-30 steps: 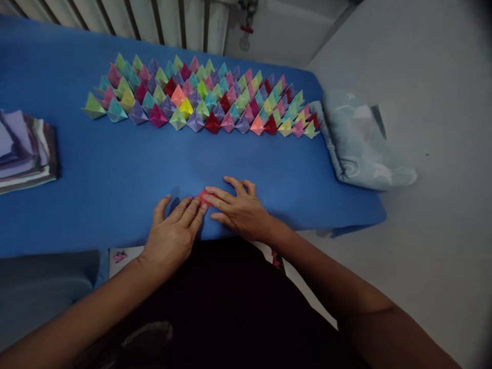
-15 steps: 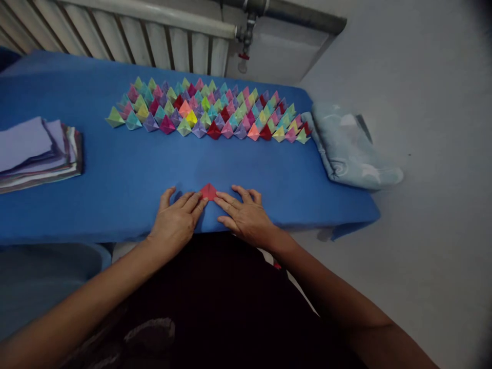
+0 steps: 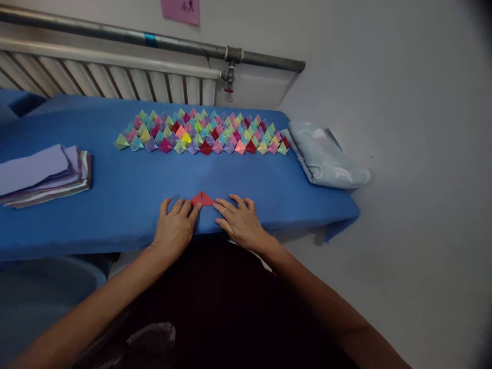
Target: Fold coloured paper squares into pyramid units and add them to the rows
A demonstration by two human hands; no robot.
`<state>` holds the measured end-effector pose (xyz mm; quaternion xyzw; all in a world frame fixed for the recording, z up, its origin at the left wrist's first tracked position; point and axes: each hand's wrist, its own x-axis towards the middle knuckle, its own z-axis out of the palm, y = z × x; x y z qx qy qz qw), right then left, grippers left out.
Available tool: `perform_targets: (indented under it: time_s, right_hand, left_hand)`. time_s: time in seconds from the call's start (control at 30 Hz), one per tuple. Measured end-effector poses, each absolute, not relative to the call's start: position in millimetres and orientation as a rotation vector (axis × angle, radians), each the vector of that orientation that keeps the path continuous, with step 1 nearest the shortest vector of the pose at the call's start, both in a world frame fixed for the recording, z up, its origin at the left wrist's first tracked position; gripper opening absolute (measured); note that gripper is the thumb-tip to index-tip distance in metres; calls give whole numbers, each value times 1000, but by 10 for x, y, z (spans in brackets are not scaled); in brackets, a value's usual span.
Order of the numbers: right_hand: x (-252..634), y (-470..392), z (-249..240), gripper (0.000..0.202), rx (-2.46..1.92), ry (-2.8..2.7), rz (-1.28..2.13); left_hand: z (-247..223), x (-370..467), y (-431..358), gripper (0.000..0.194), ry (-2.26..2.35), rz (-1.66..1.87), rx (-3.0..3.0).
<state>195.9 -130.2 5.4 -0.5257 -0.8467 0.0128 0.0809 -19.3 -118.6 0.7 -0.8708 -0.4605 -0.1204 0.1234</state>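
Though flat, triangular red paper (image 3: 202,199).

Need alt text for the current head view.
Two bare hands, left and right, flank a folded red paper on a blue-covered table. Beyond are rows of colorful folded papers; a paper stack lies left, folded cloth right.

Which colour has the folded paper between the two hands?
The paper is red, seen best in the head view.
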Motion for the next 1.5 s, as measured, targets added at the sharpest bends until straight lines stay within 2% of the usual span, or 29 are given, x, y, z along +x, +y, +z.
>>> perform_targets:
  time_s: [0.27, 0.5, 0.67, 0.87, 1.03, 1.2, 1.27, 1.5]
  right_hand:
    - [1960, -1303, 70, 46, -1570, -2509, 77]
    - [1969, -1304, 75, 47, -1575, -2529, 91]
    - [1963, -1295, 103, 47, -1601, -2532, 145]
    - [1999, -1260, 99, 47, -1587, -2306, 355]
    - [2087, -1196, 69, 47, -1483, -1963, 633]
    - [2228, -1129, 147, 64, -1072, -1202, 1421]
    - [2258, -1125, 178, 69, -899, -900, 1635]
    - [2260, -1150, 169, 67, -752, -512, 1734]
  left_hand:
    - [13, -207, -1285, 52, -1398, -305, -2544]
    - [-48, -322, -1251, 53, -1466, -492, -2621]
    - [30, -302, -1157, 46, -1514, -407, -2630]
    - [184, -234, -773, 24, -1395, -218, -2858]
    - [292, -221, -425, 24, -1379, -93, -3059]
    - [244, -270, -267, 21, -1351, -177, -3218]
    - [200, -296, -234, 21, -1347, -182, -3237]
    - [105, -368, -137, 30, -1267, -278, -3323]
